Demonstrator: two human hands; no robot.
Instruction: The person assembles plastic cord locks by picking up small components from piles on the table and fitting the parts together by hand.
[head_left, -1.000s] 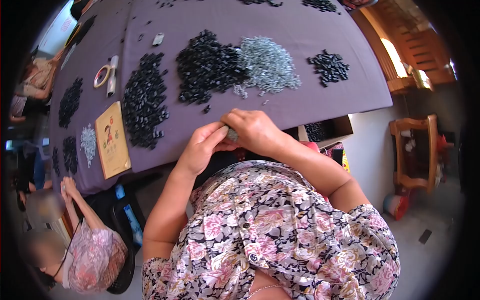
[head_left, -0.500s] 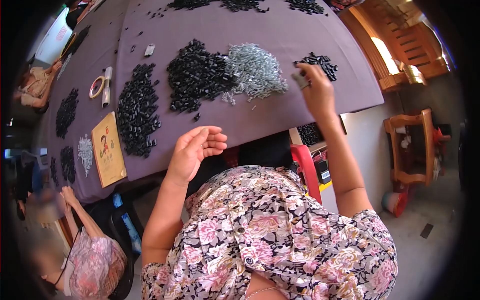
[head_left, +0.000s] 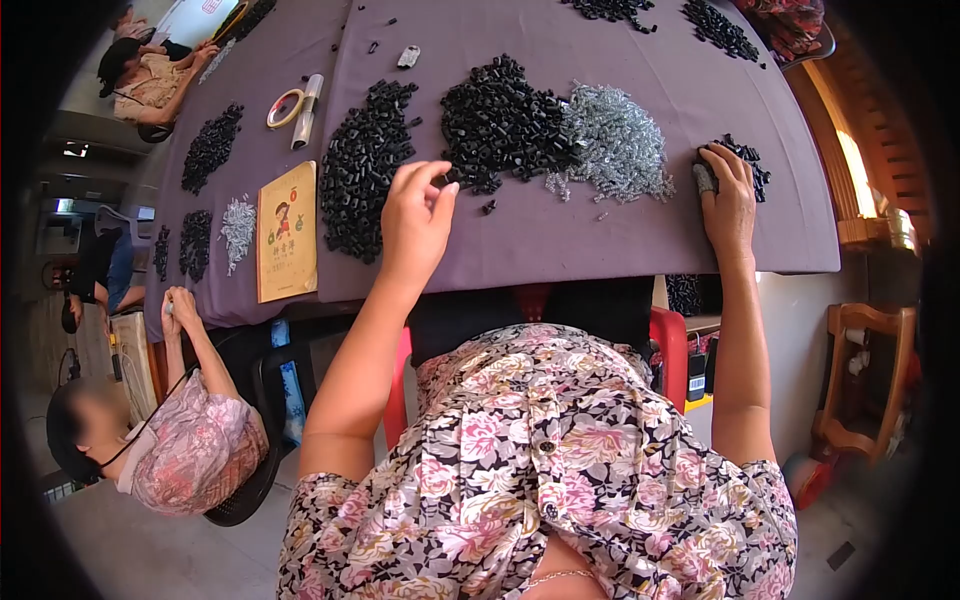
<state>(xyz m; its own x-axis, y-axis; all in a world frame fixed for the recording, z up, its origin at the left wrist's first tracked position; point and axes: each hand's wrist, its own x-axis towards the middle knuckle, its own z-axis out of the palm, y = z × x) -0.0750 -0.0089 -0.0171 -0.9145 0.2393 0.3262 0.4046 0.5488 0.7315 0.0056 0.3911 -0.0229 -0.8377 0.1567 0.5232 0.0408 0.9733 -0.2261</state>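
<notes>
My left hand (head_left: pixel 418 222) is over the table edge, thumb and forefinger close together near a small black piece; whether they grip it is too small to tell. It is between the long black pile (head_left: pixel 365 165) and the larger black pile (head_left: pixel 505 120). A heap of small clear pieces (head_left: pixel 618 140) adjoins the larger pile. At the right, my right hand (head_left: pixel 730 200) rests with bent fingers at the small black pile (head_left: pixel 752 165), partly covering it. A greyish wrap or object (head_left: pixel 706 178) shows at its thumb side; its form is unclear.
On the purple tablecloth (head_left: pixel 560 240) are a yellow booklet (head_left: pixel 288 235), a tape roll (head_left: pixel 285 108), a clear tube (head_left: pixel 307 112) and a small white item (head_left: pixel 408 57). A seated person (head_left: pixel 190 440) is at the left. An open drawer (head_left: pixel 684 295) is below the right edge.
My hands were together a second ago, then parted. My left hand has moved up to the black piles, its fingers closing in. My right hand has come down at the small black pile. The view has shifted.
</notes>
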